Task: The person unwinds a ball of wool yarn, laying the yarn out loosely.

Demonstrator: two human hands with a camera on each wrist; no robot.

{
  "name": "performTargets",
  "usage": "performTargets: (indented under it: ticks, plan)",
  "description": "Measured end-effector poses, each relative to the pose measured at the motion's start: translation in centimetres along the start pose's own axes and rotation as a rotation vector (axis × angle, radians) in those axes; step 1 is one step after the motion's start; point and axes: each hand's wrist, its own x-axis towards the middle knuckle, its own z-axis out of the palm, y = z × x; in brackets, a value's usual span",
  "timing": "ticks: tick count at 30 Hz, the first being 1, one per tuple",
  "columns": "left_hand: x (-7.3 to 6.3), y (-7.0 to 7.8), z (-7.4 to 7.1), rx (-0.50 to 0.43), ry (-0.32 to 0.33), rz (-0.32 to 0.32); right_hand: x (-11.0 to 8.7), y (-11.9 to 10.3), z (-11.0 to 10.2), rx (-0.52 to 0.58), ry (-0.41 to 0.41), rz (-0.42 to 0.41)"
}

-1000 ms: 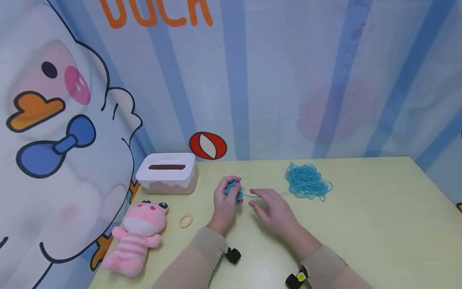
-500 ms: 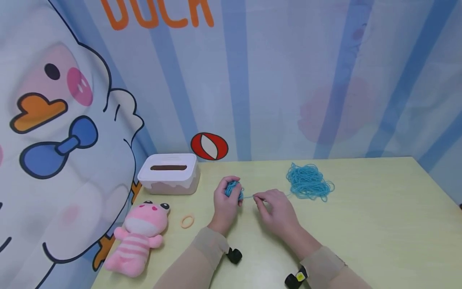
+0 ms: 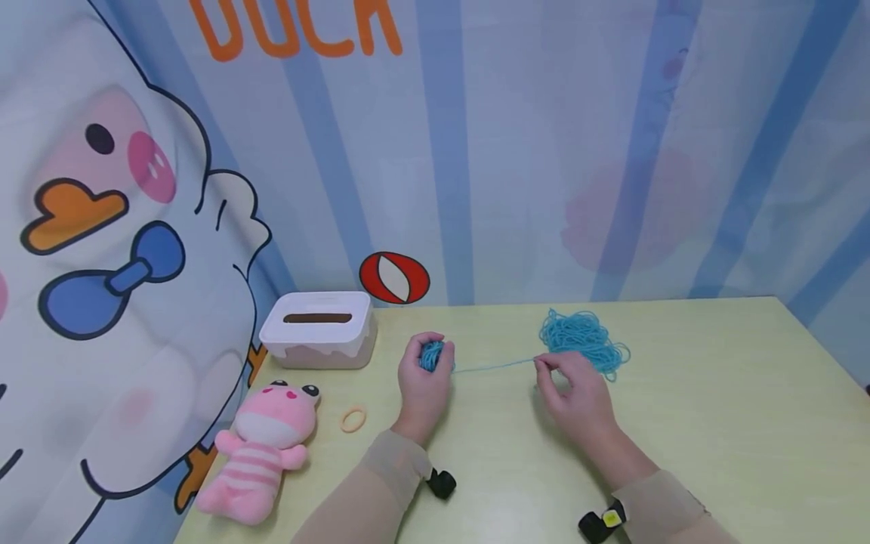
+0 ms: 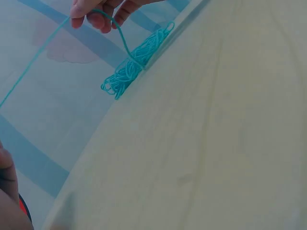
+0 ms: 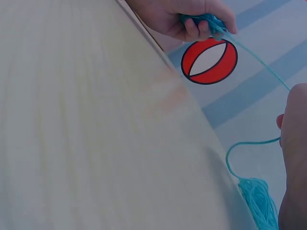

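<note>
A small wound ball of blue yarn [image 3: 431, 355] sits in my left hand [image 3: 424, 389], whose fingers and thumb curl round it. From that ball a strand [image 3: 492, 368] runs nearly straight across to my right hand [image 3: 578, 397], which pinches it between thumb and forefinger. Just behind the right hand lies a loose heap of the same blue yarn [image 3: 581, 336] on the table. In the left wrist view the strand continues slack from the right hand's fingers [image 4: 103, 14] down to the heap [image 4: 136, 62]. Seen from the right wrist, the left hand [image 5: 192, 17] encloses the ball.
The pale yellow table [image 3: 714, 393] ends at a printed cloth backdrop [image 3: 516, 151]. On the left stand a white-topped tissue box [image 3: 319, 332] and a pink plush toy [image 3: 261, 453]. A peach-coloured ring [image 3: 353, 419] lies between the toy and my left forearm.
My right hand has closed its fingertips on the yarn and moved right, towards the heap. The strand between the hands is longer now. My left hand has barely moved.
</note>
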Motion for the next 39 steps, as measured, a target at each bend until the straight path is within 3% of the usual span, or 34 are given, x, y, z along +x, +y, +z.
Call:
performTargets:
  ticks: [11, 16, 24, 32, 39]
  plan:
    - [0.0, 0.0, 0.3, -0.008, 0.016, -0.010, -0.7, 2.9, -4.0, -0.053, 0.011, 0.117]
    - [0.0, 0.0, 0.5, -0.004, 0.018, -0.014, -1.1, 4.3, -6.0, -0.119, -0.024, 0.200]
    - [0.0, 0.2, 0.5, -0.003, 0.028, -0.001, -1.3, 6.0, -8.7, -0.217, -0.172, 0.337]
    - [0.0, 0.1, 0.3, -0.002, 0.010, -0.005, -1.3, 6.8, -8.9, -0.277, -0.392, 0.469]
    - [0.0, -0.2, 0.1, -0.054, -0.046, -0.016, -1.3, 6.8, -8.7, -0.250, -0.423, 0.519]
